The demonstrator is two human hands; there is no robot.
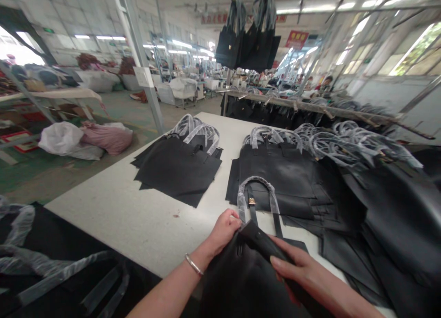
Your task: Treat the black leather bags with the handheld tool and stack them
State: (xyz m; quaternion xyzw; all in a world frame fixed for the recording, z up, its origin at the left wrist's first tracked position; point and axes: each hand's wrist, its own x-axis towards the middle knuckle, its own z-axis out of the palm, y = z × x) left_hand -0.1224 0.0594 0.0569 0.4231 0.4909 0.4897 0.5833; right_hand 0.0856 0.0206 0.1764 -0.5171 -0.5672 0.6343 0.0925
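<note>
A black handbag panel (234,281) lies in front of me at the table's near edge. Its arched handle (257,179), wrapped in clear plastic, points away from me, and a strap with a gold clasp (251,201) shows inside the arch. With the fingertips of my left hand (225,228) I pinch the panel's top edge beside the handle's left end. My right hand (296,263) is wrapped round a black handheld tool (260,240), whose exact kind I cannot make out. The tool's wide front end rests over the panel's top edge, close to my left fingertips.
On the white table (138,221) lie a left stack of black bag panels (179,171) and a larger stack (275,166) at right. More handles and panels (389,203) spread further right. Finished-looking bags (246,45) hang above; sacks (106,136) sit on the floor.
</note>
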